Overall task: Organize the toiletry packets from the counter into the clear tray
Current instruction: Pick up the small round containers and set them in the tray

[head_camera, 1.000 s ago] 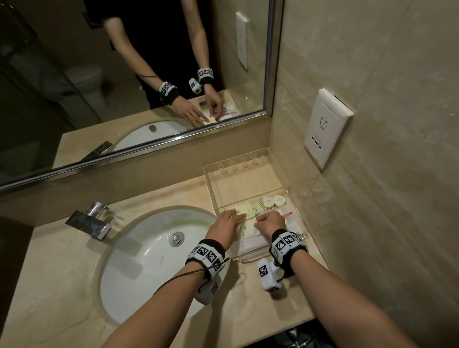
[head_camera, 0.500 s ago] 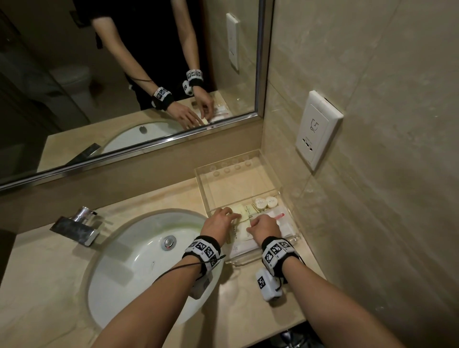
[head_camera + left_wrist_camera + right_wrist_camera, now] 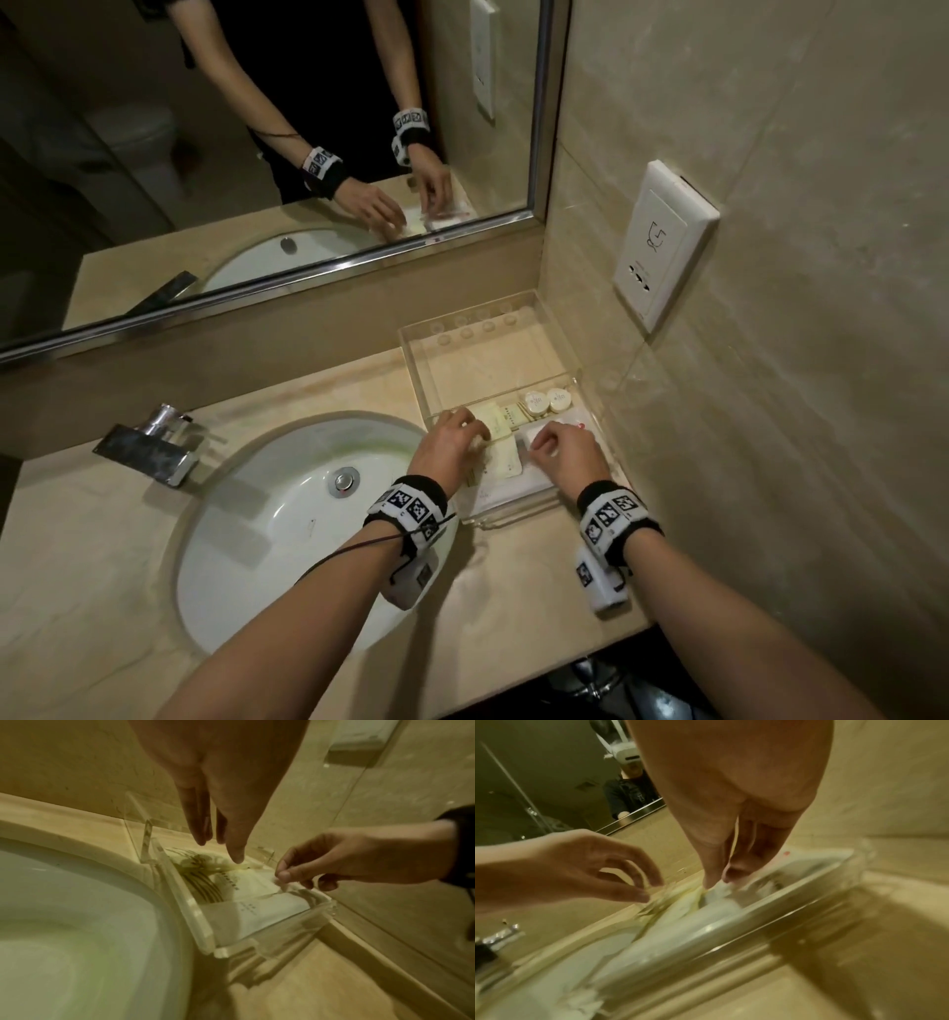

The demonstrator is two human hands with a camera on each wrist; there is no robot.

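The clear tray stands on the counter, right of the sink and against the wall. Its near end holds cream packets, a flat white packet and two round white pieces. My left hand reaches down into the tray with fairly straight fingers, one tip touching a cream packet. Beside it, my right hand pinches the edge of a white packet between thumb and fingers. Both hands hide part of the packets.
The white sink basin lies just left of the tray, with a chrome tap behind it. A mirror runs along the back. The tiled wall with a socket plate is close on the right. The tray's far half is bare.
Both hands stay over the packets at the tray's near end, with only small finger shifts. The head view has drifted slightly.
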